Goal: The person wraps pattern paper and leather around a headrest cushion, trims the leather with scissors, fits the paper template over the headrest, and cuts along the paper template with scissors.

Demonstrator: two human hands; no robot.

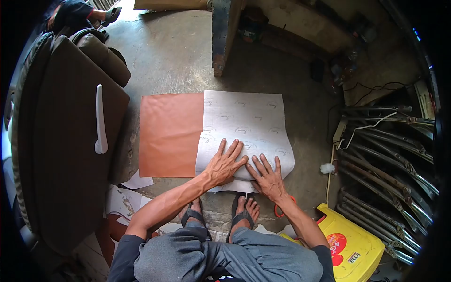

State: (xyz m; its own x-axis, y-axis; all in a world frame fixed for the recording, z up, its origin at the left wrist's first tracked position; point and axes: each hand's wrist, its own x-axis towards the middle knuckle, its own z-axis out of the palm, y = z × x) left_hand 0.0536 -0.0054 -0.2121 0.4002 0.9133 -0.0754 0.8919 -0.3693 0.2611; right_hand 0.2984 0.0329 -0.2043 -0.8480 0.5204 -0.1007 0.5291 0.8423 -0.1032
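A sheet of brown leather-like material (pixel 171 136) lies flat on the floor. Over its right side is a white printed sheet (pixel 246 113), which looks like backing fabric with small logos; its lower edge curls near my feet. My left hand (pixel 225 165) rests flat on the white sheet with fingers spread. To its right, my right hand (pixel 268 177) also presses on the sheet, fingers apart. Neither hand grips anything. A red loop (pixel 284 205), like a scissors handle, shows partly behind my right forearm.
A dark upholstered seat with a white lever (pixel 100 120) stands at left. Metal tube frames (pixel 390 174) are stacked at right, beside a yellow plastic stool (pixel 354 242). A worn post (pixel 219 42) stands ahead. White scraps (pixel 138 181) lie at lower left. Another person's foot (pixel 105 16) appears top left.
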